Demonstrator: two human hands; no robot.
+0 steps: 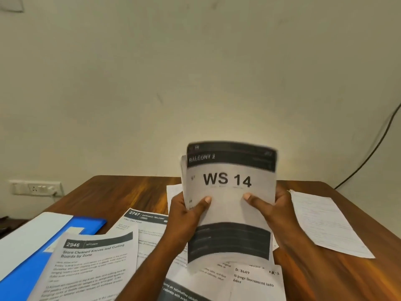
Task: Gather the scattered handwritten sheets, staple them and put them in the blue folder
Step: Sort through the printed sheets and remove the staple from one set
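Both hands, left (186, 216) and right (275, 210), hold a sheaf of sheets (230, 205) upright above the paper-strewn table (130, 192).

The bench (134, 192) is glossy, grained brown wood. The blue folder (32, 257) looks like smooth plastic. The sheets (325, 224) are matt white paper.

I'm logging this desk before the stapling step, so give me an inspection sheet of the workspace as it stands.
Surface: wooden table, largely papered over.
Job's things: handwritten sheet flat at right; blue folder at left, partly covered; stapler: nothing seen.
Clutter: printed sheets, 2946 sheet and 2747 sheet.
Grippers: left hand and right hand hold the WS 14 stack upright.
Cables: black cable on wall at right.
Surroundings: wall socket, plain wall.
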